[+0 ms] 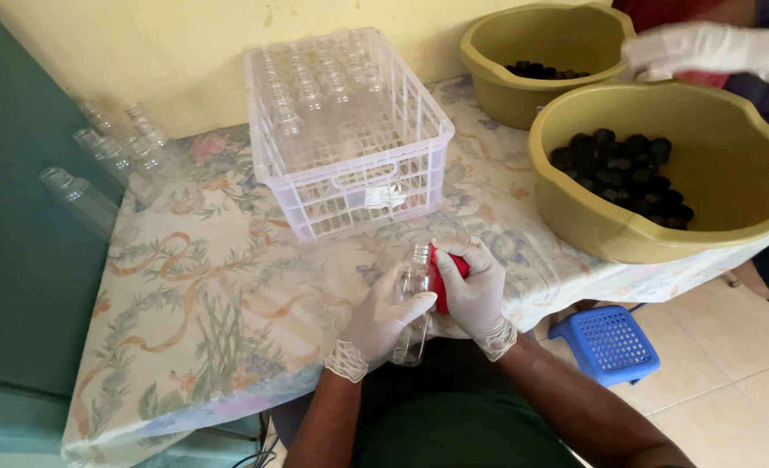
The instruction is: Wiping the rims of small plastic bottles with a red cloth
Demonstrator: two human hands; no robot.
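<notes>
Low in the middle of the frame, the gloved left hand is wrapped around a clear bottle, while the right hand presses a red cloth to its side. Beyond stands a white crate, and at upper right two olive basins of black caps.

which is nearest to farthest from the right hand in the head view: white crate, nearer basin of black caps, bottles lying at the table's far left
1. white crate, just beyond the right hand
2. nearer basin of black caps, to the right
3. bottles lying at the far left
</notes>
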